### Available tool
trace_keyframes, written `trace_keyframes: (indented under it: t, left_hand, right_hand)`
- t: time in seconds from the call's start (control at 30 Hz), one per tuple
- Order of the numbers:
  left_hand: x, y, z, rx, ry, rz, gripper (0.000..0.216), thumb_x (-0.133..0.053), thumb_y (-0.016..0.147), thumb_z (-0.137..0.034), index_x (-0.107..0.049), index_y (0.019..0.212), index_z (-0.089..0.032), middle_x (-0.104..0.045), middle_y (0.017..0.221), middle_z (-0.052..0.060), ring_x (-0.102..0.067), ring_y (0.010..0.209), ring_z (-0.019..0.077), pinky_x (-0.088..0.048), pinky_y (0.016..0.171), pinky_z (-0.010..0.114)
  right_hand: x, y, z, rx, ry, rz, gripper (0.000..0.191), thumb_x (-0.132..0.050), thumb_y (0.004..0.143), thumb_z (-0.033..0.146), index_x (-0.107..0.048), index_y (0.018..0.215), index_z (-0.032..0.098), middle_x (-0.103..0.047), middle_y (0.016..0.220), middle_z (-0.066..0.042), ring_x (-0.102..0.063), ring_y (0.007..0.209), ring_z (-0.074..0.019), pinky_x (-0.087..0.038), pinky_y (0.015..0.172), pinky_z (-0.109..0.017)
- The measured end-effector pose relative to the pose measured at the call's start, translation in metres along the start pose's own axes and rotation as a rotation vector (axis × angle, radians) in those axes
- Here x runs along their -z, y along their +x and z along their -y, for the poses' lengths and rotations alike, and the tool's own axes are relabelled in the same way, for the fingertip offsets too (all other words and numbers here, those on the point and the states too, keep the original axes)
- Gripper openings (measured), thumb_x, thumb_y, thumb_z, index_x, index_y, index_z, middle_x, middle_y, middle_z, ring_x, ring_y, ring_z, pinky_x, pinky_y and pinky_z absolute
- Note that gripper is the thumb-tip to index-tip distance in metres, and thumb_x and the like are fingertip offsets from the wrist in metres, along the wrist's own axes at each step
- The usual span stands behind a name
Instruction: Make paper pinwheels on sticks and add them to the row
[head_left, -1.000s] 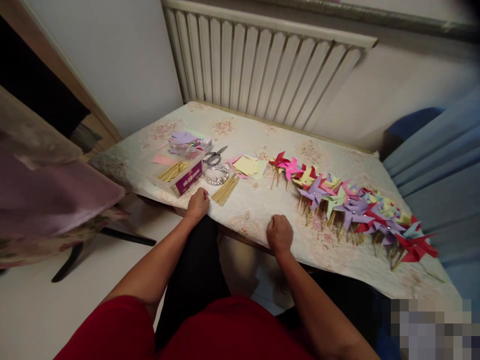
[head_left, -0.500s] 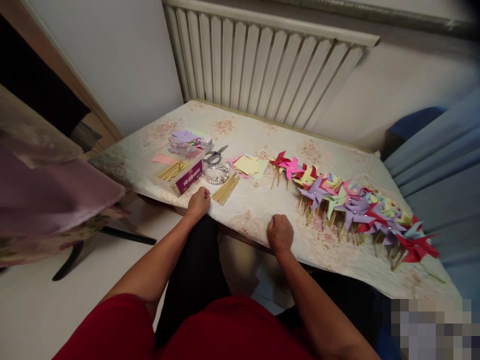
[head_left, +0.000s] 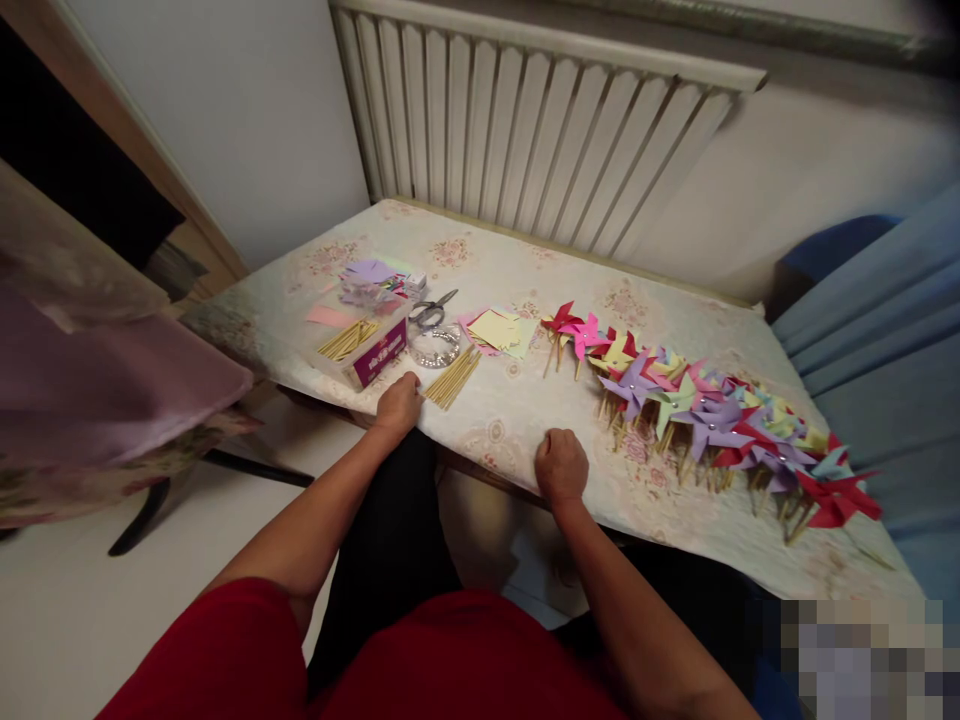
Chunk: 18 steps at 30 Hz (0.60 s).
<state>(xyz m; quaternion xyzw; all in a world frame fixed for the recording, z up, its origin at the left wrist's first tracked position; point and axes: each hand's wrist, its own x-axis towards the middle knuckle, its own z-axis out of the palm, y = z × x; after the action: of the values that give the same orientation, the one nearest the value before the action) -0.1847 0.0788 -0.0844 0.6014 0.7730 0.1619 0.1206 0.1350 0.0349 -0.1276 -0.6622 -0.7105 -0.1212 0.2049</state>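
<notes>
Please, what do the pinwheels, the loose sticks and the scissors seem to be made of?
Pinwheels: apparently matte coloured paper, from thin folded blades. Loose sticks: dull, probably bamboo or wood, from their tan colour. Scissors: likely metal blades, grey with slight sheen; handles unclear.

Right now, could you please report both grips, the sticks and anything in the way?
Left grip curled beside loose sticks, right grip fisted; nothing visibly held. Sticks bunched on tablecloth. Nothing covering them.

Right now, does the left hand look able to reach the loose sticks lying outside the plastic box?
Probably yes: the left hand is just beside the loose sticks, and nothing visible stands between them; the plastic box is off to the left.
</notes>
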Motion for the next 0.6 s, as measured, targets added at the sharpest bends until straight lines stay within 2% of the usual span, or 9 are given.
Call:
trace_keyframes:
  t: [0.2,0.6]
  left_hand:
    - [-0.0025,0.0030,0.0029,-0.002,0.008,-0.009,0.018,-0.055,0.081,-0.021,-0.055,0.099,-0.021,-0.067,0.097,0.007,-0.061,0.091,0.0218,-0.041,0.075,0.030]
    - [-0.0041,0.0061,-0.0007,-0.010,0.009,-0.006,0.020,-0.051,0.083,-0.019,-0.056,0.102,-0.021,-0.067,0.097,0.008,-0.061,0.090,0.0237,-0.041,0.074,0.032]
  right_hand:
    - [0.0014,0.0002,0.0005,0.002,0.018,0.005,0.011,-0.048,0.087,0.015,-0.055,0.080,0.018,-0.052,0.078,-0.004,-0.043,0.073,-0.0173,-0.027,0.065,-0.030]
    - [0.0009,-0.0002,-0.0003,0.009,0.021,0.007,0.011,-0.047,0.088,0.015,-0.055,0.080,0.018,-0.052,0.079,-0.004,-0.044,0.074,-0.0175,-0.028,0.066,-0.030]
